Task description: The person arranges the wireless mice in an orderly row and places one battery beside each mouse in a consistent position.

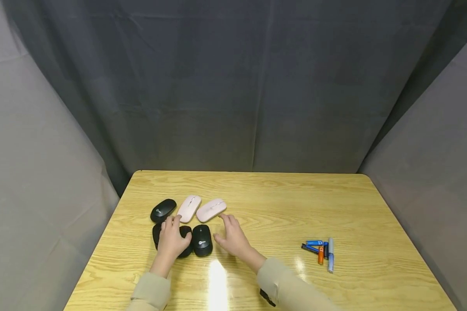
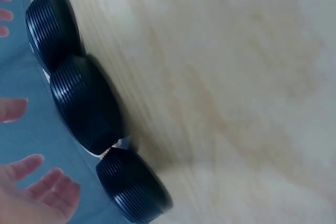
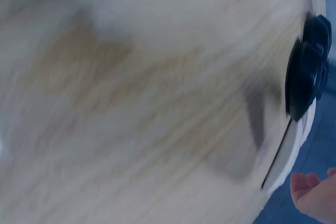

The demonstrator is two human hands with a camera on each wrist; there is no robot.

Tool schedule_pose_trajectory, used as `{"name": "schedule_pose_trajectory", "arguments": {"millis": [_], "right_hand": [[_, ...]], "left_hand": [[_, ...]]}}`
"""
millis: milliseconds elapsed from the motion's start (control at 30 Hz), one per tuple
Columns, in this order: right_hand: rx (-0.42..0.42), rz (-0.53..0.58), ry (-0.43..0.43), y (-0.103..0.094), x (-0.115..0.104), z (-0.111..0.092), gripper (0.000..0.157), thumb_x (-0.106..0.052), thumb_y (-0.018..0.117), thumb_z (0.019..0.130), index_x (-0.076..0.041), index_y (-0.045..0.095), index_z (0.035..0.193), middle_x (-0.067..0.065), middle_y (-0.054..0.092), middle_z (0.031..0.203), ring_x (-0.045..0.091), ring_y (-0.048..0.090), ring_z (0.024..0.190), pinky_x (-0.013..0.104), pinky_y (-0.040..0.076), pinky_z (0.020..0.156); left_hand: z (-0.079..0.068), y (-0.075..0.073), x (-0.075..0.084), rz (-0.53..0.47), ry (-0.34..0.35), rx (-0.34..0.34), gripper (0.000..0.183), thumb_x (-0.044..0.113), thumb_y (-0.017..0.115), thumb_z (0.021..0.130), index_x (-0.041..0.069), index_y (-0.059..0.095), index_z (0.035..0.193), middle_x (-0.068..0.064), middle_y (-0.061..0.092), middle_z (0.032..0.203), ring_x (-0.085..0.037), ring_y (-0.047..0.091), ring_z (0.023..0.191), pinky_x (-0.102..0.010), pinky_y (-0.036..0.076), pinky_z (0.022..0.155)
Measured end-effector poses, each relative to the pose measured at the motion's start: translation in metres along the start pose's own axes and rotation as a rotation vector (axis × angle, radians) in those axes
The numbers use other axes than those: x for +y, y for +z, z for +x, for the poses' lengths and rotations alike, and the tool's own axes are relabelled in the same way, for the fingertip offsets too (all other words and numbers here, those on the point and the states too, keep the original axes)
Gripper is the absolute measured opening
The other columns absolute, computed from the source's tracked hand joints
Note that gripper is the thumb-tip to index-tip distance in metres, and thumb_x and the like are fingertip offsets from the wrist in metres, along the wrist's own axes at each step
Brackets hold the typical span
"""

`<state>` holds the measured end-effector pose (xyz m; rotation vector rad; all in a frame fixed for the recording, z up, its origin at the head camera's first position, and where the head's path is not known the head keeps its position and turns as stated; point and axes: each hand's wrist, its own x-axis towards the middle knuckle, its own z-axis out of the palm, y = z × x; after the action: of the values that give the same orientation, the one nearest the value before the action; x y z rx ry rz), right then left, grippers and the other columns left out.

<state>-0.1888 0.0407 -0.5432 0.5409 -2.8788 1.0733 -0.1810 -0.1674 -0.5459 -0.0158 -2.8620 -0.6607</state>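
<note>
My left hand (image 1: 171, 239) is over two black computer mice, its fingers extended and relaxed; it partly hides the left mouse (image 1: 156, 233) and the middle mouse (image 1: 185, 250). To their right stands another black mouse (image 1: 202, 240), between my two hands. My right hand (image 1: 234, 237) holds nothing, its thumb and fingers spread, with fingertips close to the tilted pink mouse (image 1: 211, 210). A second pink mouse (image 1: 189, 209) lies beside that one, just beyond my left fingertips. In the left wrist view, the ribbed sides of three black mice (image 2: 86, 103) form a row.
Farther back on the left lies one more black mouse (image 1: 163, 211). On the right side of the wooden table (image 1: 272, 194) is a small cluster of blue, orange and dark cylinders (image 1: 314, 243), with a grey-and-light-blue stick (image 1: 331, 255) beside it. A dark curtain (image 1: 233, 86) hangs behind the table.
</note>
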Motion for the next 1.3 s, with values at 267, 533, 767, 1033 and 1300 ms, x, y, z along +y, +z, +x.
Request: {"name": "schedule_pose_trajectory", "arguments": {"millis": [267,533,767,1033,1300], "right_hand": [[-0.085,0.018,0.011,0.022,-0.014,-0.004,0.074,-0.027,0.07,0.075,-0.003,0.036,0.136,0.016,0.044,0.124,0.029,0.047,0.112,0.041,0.044,0.092],[-0.117,0.003,-0.003,0.038,-0.015,-0.005,0.079,-0.033,0.074,0.069,-0.007,0.038,0.134,0.018,0.044,0.121,0.03,0.05,0.106,0.04,0.046,0.085],[-0.145,0.004,0.025,0.047,-0.017,-0.004,0.082,-0.033,0.077,0.068,-0.01,0.037,0.135,0.02,0.042,0.121,0.03,0.05,0.104,0.038,0.047,0.082],[-0.154,-0.054,0.064,0.051,-0.024,-0.004,0.084,-0.035,0.078,0.068,-0.008,0.037,0.137,0.021,0.042,0.123,0.032,0.048,0.107,0.037,0.047,0.084],[-0.135,-0.051,0.083,0.056,-0.024,-0.003,0.083,-0.037,0.077,0.069,-0.005,0.04,0.136,0.021,0.042,0.123,0.032,0.045,0.111,0.038,0.045,0.089]], "left_hand": [[-0.011,0.002,-0.002,-0.036,-0.05,-0.05,0.065,0.027,0.072,0.069,-0.004,0.05,0.122,-0.023,0.044,0.113,-0.039,0.042,0.101,-0.053,0.04,0.081],[-0.018,0.006,-0.003,-0.047,-0.047,-0.059,0.064,0.025,0.073,0.066,-0.007,0.052,0.117,-0.024,0.043,0.105,-0.039,0.042,0.097,-0.051,0.039,0.083],[-0.019,0.009,-0.002,-0.04,-0.042,-0.081,0.062,0.023,0.074,0.065,-0.007,0.055,0.114,-0.026,0.043,0.105,-0.04,0.041,0.097,-0.05,0.04,0.082],[-0.018,0.011,0.0,-0.011,-0.052,-0.143,0.066,0.022,0.075,0.066,-0.008,0.052,0.12,-0.032,0.041,0.115,-0.043,0.039,0.106,-0.051,0.04,0.086],[-0.016,0.008,0.003,0.018,-0.087,-0.181,0.067,0.022,0.074,0.065,-0.007,0.052,0.121,-0.032,0.041,0.117,-0.045,0.038,0.109,-0.052,0.042,0.085]]}}
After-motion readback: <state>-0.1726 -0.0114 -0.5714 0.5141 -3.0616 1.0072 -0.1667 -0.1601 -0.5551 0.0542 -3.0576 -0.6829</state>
